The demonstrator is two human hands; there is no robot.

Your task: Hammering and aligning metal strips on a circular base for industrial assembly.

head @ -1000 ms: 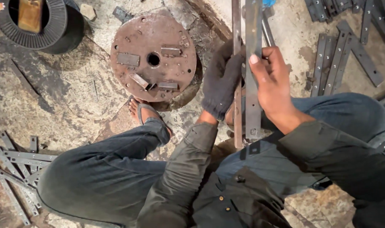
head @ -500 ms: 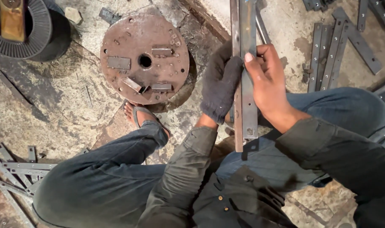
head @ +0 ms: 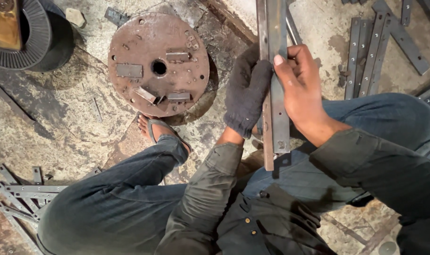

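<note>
The person squats on a rough concrete floor (head: 59, 123) and holds two long flat metal strips (head: 276, 71) between both hands, in front of the knees. The left hand (head: 245, 92), in a dark knitted glove, is closed around the strips from their 9 o'clock side, its grip clamped on the rust-brown strip that lies on the left of the pair. The bare right hand (head: 302, 89) closes on the pair from the 3 o'clock side; its thumb presses flat on the face of the grey strip, and its fingers curl behind (the fingertips are hidden by the metal). Both hands sit at about the same height on the strips, so neither is clearly nearer. The long axis of the strips runs from 12 o'clock to 6 o'clock: the far ends leave the frame at 12 o'clock, and the near ends point at 6 o'clock toward the lap, stopping just short of the dark jacket. The two strips lie side by side and touching, with the grey one ending a little higher than the rusty one; small punched holes show near its lower end. At 10 o'clock from the hands a rusted round steel plate (head: 158, 66) lies flat on the floor, with small blocks fixed to its face and a centre hole. At 2 o'clock more flat strips (head: 366, 52) lie loose, well apart from the hands. A sandalled foot (head: 156, 130) rests at the plate's near edge.
</note>
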